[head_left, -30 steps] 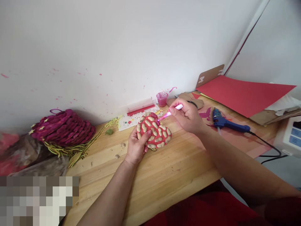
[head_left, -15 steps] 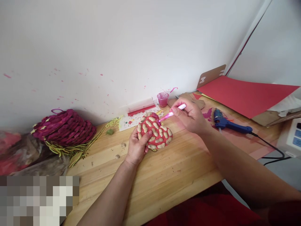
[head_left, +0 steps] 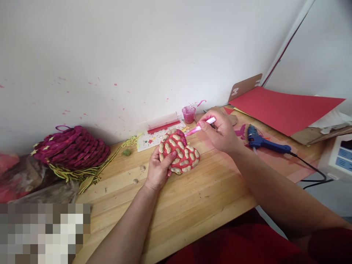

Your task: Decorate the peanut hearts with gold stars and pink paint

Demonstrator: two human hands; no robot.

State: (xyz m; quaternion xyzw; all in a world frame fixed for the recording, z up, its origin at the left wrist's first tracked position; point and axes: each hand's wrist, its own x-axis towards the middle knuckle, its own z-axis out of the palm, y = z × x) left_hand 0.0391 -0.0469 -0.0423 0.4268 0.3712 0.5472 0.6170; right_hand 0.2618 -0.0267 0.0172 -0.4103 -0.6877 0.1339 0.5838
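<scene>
A red heart-shaped piece covered with peanuts is held up over the table. My left hand grips its lower left edge, the thumb pressed on the front and the other fingers mostly hidden behind. Between the thumb and fingers of my right hand is a white-handled brush stained pink. The brush tip is at the heart's upper edge, where some peanuts are painted shiny magenta. Behind the hands, by the wall, stands a clear cup with pink paint.
Stacked magenta pieces with yarn fringe lie at the left. A sticker sheet lies behind the heart. To the right are a blue glue gun with a black cord, red sheets and a white power unit.
The view has shifted slightly. The brush is still at the heart's upper edge, its tip a little higher on the magenta peanuts. Both hands keep their hold.
</scene>
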